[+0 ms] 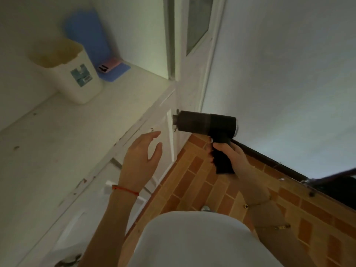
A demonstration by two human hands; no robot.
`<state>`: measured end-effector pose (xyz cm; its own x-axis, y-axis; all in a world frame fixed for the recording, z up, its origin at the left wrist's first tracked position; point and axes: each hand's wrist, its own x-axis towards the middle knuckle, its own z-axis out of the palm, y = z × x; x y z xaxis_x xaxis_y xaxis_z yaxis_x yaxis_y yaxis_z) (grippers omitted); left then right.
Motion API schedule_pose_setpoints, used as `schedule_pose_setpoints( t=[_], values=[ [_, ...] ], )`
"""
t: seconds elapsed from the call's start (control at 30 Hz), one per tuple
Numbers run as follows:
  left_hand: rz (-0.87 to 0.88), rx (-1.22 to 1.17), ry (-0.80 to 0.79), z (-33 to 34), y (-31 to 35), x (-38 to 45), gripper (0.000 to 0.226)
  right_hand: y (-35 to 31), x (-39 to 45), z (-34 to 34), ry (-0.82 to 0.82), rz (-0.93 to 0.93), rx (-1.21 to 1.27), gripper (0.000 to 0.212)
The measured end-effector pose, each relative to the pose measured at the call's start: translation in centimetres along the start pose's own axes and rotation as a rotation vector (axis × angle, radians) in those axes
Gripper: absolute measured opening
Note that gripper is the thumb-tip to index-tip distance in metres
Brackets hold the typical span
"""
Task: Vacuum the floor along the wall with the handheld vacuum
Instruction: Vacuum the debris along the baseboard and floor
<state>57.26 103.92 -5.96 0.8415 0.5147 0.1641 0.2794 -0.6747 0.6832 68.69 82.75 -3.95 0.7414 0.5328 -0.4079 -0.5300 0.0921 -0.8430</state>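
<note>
From the head camera I saw my right hand (230, 157) wrapped around the pistol grip of the black handheld vacuum (207, 125), fingers curled tight on the handle. The vacuum was held up in the air, its barrel level and its nozzle end pointing left toward the white cabinet door (169, 143), close to the door's edge; I could not tell whether it touched. It sat well above the brick-patterned orange tile floor (194, 182), with the pale wall (289, 83) and its dark baseboard (269, 160) just behind it.

My left hand (141, 153) hovered in front of the cabinet with fingers spread and relaxed, holding nothing; a red string bracelet (125, 189) circled that wrist.

On the white countertop (67, 151) at the left stood a cream plastic bin (67, 70) with a teal label, and just beside it a blue mat (90, 39) leaned against the back wall with a small pink item (109, 67) at its foot.
</note>
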Motion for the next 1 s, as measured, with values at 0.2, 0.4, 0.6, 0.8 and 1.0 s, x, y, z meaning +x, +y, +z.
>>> schedule_pose_setpoints(
  t=[0.2, 0.4, 0.6, 0.8, 1.0],
  values=[
    [-0.011, -0.029, -0.092, 6.9, 7.2, 3.5, 0.047, -4.4, 1.1, -8.0, 0.001, -0.054, 0.025, 0.048],
    [0.032, -0.088, -0.132, 10.5, 11.3, 6.0, 0.042, -6.9, 2.6, -12.9, 0.068, -0.05, 0.056, 0.042],
    [0.034, -0.066, -0.191, 12.9, 12.6, 8.9, 0.041, -7.9, 4.8, -15.6, 0.109, -0.052, 0.095, 0.043],
    [0.059, -0.082, -0.246, 15.4, 13.3, 13.6, 0.037, -9.4, 8.0, -17.5, 0.147, -0.069, 0.118, 0.034],
    [0.054, -0.059, -0.257, 17.8, 14.1, 20.4, 0.069, -12.3, 13.0, -18.8, 0.138, -0.143, 0.095, 0.02]
  ],
)
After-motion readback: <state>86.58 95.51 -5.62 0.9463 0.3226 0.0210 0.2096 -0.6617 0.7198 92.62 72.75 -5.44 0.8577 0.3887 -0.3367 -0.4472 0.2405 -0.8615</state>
